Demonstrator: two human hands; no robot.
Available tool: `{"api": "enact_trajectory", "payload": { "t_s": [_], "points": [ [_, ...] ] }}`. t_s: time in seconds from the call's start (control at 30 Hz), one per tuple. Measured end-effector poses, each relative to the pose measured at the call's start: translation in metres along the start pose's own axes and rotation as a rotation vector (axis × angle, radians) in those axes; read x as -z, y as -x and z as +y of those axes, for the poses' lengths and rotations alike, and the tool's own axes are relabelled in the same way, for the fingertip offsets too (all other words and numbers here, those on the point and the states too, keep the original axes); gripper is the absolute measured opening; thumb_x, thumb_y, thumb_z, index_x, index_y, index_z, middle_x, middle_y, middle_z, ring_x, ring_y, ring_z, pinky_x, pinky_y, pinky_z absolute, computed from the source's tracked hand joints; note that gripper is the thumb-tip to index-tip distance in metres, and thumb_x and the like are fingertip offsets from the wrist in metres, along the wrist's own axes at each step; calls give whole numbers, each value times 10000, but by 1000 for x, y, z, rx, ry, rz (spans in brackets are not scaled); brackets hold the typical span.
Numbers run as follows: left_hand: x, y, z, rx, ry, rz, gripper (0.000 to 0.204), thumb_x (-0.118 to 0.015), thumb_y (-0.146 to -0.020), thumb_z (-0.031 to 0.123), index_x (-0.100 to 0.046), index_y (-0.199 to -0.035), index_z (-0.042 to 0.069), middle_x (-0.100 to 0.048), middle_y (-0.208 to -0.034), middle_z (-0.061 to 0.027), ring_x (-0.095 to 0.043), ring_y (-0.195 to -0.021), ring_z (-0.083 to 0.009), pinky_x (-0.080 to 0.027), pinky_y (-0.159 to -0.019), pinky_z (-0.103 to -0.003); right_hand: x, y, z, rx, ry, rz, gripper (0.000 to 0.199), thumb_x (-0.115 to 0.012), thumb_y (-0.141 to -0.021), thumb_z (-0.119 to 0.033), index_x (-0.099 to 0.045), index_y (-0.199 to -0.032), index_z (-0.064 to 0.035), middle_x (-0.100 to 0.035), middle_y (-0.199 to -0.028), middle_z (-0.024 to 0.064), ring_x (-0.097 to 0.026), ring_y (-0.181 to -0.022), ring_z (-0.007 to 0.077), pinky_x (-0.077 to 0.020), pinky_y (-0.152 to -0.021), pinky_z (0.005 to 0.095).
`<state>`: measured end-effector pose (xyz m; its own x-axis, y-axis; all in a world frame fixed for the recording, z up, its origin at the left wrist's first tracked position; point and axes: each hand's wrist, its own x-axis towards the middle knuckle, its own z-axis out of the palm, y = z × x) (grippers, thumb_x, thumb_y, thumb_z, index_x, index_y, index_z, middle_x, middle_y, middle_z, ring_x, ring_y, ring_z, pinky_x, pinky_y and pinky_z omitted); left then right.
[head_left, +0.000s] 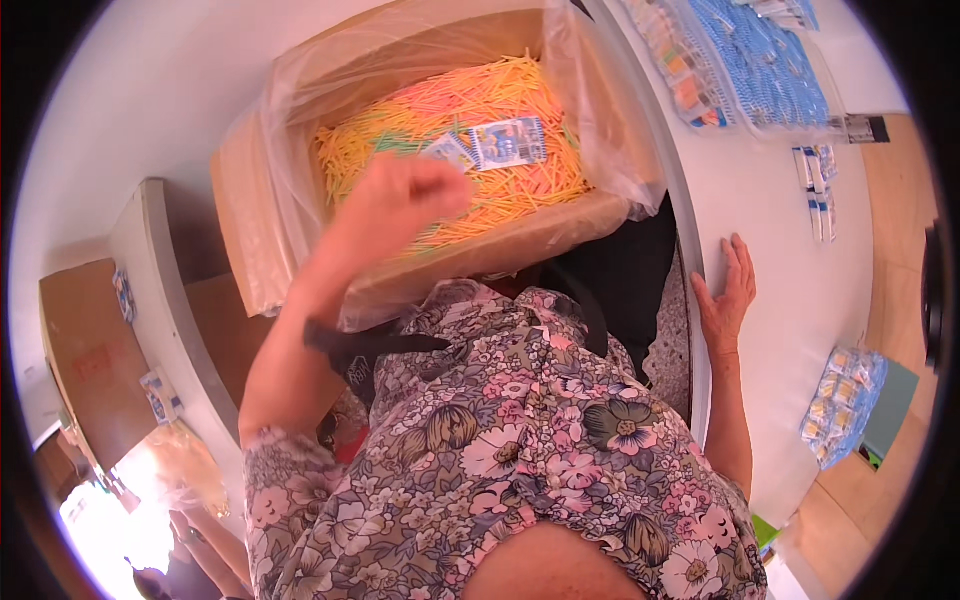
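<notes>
A cardboard box with a clear plastic liner stands in front of me, filled with thin sticks in yellow, orange, pink and green. On the sticks lie a blue-and-white packet and a second packet, partly behind my fingers. My left hand hovers over the box's near left part, fingers curled in and slightly blurred; whatever they may hold is hidden. My right hand rests on the white table to the right, fingers spread, holding nothing.
At the far right, a clear plastic tub holds many blue packets. Small packets lie beside it. A bundle of packets sits at the table's right edge. Another cardboard box stands at left; another person's arm shows lower left.
</notes>
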<state>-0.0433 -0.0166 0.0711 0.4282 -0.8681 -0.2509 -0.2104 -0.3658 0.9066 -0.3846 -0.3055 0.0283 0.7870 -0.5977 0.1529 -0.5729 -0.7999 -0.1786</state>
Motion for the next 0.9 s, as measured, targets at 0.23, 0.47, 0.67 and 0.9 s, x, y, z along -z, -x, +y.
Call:
{"api": "enact_trajectory", "payload": {
  "t_s": [0.23, 0.47, 0.67, 0.9],
  "points": [
    [0, -64, -97, 248, -913, 235, 395, -755, -670, 313, -630, -950, 64, -641, -988, -152, -600, -954, -296, -436, -780, -450, -5, -4, 2, 41, 8, 26, 639, -675, -765, -234, -414, -1325, -73, -376, -1407, 118, -308, -1317, 304, -196, -1076, 415],
    [17, -71, -111, 343, -648, 227, 392, -762, -628, 337, -649, -890, 68, -661, -936, -135, -623, -931, -274, -415, -801, -520, -4, 1, -1, 98, -27, 80, 546, -676, -781, -162, -471, -1275, -51, -416, -1366, 159, -376, -1268, 315, -272, -1052, 413],
    [38, -49, -75, 29, -26, 115, 302, -707, -739, 130, -662, -1016, 19, -685, -871, -55, -623, -764, -126, -483, -708, -283, 16, -66, -123, 535, -363, 196, 530, -710, -738, -87, -514, -1228, -37, -487, -1287, 159, -503, -1134, 279, -405, -947, 362],
    [23, -33, -41, -225, 178, 77, 208, -610, -865, 118, -646, -1033, 1, -649, -859, 3, -560, -769, -58, -463, -706, -238, -41, -162, -256, 392, -742, -498, 233, -631, -840, -150, -591, -1015, -1, -630, -881, 93, -589, -824, 142, -486, -658, 271]
  ]
}}
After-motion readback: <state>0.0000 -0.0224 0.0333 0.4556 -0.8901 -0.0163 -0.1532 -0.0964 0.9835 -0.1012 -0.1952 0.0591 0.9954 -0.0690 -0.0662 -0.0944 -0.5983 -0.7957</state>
